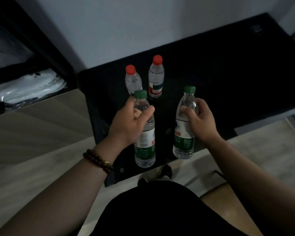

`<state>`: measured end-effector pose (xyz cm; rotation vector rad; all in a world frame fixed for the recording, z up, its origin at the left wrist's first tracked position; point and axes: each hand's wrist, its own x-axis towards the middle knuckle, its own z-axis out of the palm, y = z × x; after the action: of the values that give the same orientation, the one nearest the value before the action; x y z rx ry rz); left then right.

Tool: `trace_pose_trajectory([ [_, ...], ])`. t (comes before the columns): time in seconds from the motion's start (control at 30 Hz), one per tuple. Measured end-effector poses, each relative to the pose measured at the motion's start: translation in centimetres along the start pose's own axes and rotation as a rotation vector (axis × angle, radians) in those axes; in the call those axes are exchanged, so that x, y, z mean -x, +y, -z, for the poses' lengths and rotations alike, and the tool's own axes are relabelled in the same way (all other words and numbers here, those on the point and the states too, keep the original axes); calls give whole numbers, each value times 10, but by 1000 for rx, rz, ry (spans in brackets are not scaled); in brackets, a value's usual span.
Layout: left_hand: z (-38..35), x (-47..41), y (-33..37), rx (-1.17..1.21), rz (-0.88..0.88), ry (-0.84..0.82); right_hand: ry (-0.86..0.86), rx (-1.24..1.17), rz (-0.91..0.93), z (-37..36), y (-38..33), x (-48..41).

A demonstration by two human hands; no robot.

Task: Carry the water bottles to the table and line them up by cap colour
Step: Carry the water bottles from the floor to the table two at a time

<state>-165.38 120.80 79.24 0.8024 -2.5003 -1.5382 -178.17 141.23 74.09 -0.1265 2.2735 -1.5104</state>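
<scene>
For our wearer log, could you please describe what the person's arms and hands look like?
Both forearms are bare, without sleeves or gloves. Behind the left hand, the wrist wears a double-wound dark brown beaded bracelet with one gold bead. The right hand and wrist wear nothing visible.

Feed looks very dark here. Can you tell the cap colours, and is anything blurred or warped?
Head view: dim throughout; the black table swallows detail. Even so, the red caps and green caps read clearly. The left hand and right hand, each gripping a green-capped bottle, look sharp, no motion blur. The wide-angle lens stretches things near the frame edges.
</scene>
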Motion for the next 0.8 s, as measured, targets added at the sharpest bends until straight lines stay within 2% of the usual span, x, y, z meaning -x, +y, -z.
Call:
trace_pose_trajectory([
  [0.27,-13,4,3,-44,-59,0,-42,221,179,32,-13,-4],
  [0.5,-56,-17,24,-61,-88,-5,0,233,252,64,-18,-25],
  [0.8,-145,-100,70,-79,-8,48,-119,284,311,134,16,-153],
])
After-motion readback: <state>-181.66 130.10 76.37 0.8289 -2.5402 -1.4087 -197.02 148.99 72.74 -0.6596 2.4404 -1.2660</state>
